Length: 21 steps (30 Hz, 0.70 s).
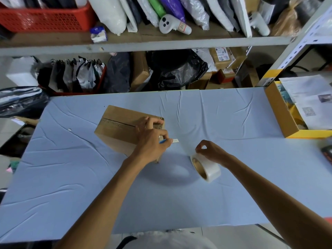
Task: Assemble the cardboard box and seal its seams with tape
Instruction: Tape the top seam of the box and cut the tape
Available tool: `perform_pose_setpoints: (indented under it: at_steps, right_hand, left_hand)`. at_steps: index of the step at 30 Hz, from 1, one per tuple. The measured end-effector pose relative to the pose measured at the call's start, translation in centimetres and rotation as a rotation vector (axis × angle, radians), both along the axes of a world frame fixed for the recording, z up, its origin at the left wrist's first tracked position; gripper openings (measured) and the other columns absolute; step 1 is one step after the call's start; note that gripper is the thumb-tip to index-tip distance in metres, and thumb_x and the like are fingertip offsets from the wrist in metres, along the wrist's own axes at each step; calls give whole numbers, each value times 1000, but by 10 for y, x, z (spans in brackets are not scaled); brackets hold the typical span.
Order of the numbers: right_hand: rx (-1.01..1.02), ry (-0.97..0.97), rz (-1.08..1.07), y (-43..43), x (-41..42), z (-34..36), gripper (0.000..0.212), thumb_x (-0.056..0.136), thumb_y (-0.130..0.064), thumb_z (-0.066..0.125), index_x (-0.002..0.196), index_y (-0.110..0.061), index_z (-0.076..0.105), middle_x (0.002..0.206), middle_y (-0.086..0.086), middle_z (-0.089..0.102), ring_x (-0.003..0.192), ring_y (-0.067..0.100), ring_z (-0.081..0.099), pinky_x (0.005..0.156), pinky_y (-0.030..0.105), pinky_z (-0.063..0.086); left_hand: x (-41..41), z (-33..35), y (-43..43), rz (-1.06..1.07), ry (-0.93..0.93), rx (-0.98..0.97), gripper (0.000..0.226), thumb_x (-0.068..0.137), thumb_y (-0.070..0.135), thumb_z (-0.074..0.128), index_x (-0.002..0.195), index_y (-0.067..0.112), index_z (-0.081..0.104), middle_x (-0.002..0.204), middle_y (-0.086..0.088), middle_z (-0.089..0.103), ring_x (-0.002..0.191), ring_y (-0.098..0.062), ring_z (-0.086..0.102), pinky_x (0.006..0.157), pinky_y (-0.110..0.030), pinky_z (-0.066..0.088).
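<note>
Table [233, 194] under a blue cloth; cardboard box [116, 130] sits left of centre on it, flaps closed, top seam [116, 123] running along its length toward the near-right end.

Left hand [152, 139] is on that near-right end, fingers curled over the edge; it pinches what looks like a small blue cutter [175, 140], pale tip poking out to the right.

Right hand [211, 152] is well off the box to the right, fingers curled and pinching the tape roll [208, 169] at its upper rim; roll hangs tilted above the cloth.

A clear tape run [181, 142] seems to stretch from box end to roll; faint, hard to be sure.

Read: seam strip is laid, cut comes next.

To do it well:
- keep the roll pulled back so the run stays taut; slack tape folds onto itself;
- hold the box end down with the left fingers so it doesn't skid on the cloth;
- cut close to the box but leave enough tail to wrap over the end;
- blade away from the right fingers;
- rub the tail down flat afterwards; can't tell whether the far end is wrapped yet.
</note>
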State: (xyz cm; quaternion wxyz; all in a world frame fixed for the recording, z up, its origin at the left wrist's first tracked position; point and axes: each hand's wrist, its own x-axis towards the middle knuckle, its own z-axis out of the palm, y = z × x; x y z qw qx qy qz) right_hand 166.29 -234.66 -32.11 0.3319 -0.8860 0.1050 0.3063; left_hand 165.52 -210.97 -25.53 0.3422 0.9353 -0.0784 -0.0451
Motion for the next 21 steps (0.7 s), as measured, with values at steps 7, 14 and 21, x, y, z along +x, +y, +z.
perform_pose_setpoints:
  at_steps: [7,14,21]
  right_hand:
    - [-122,-98,-229,9,0,0,30,77,-23,71,87,5,65,81,13,63,71,29,58,57,28,39]
    - [-116,-191,-300,13,-11,3,18,77,-16,74,80,1,68,75,7,59,73,27,57,63,30,42]
    - [-150,-157,-393,17,-6,2,28,75,-14,78,80,0,55,88,14,59,79,32,57,65,33,44]
  left_hand:
    - [-1,3,-1,9,13,2,24,78,28,74,59,30,59,125,6,42,126,-16,32,107,-56,25]
    - [0,0,-1,10,-12,24,26,77,27,75,58,30,58,125,4,42,127,-21,33,105,-54,26]
    - [1,1,-1,11,-4,20,25,78,28,75,58,29,59,124,5,42,127,-20,33,106,-57,26]
